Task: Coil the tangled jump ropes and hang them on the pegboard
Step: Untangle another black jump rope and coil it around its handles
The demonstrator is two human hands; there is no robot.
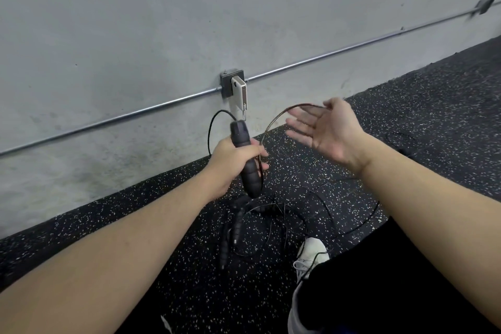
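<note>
A black ribbed foam jump-rope handle [245,160] is being gripped upright by the left hand [230,163], whose fingers are curled round its middle, while a thin dark cord loop [279,118] is being carried over the flat, spread fingers of the right hand [329,129], which is clasping nothing. The step in hand is judged to be the forming of a coil: it is probably being done best if each loop is gathered to an even size and passed back to the gripping hand, with the cord being kept lightly taut so that no fresh twist is being laid in. The remaining tangled black ropes and handles [260,222] are lying on the floor below the hands, just beside a white shoe [311,253]. The ground is being covered by black speckled rubber flooring [406,116], and it is being met by a grey concrete wall [135,22] along which a metal conduit pipe [339,51] and a junction box [233,84] are running. No pegboard is being shown.
</note>
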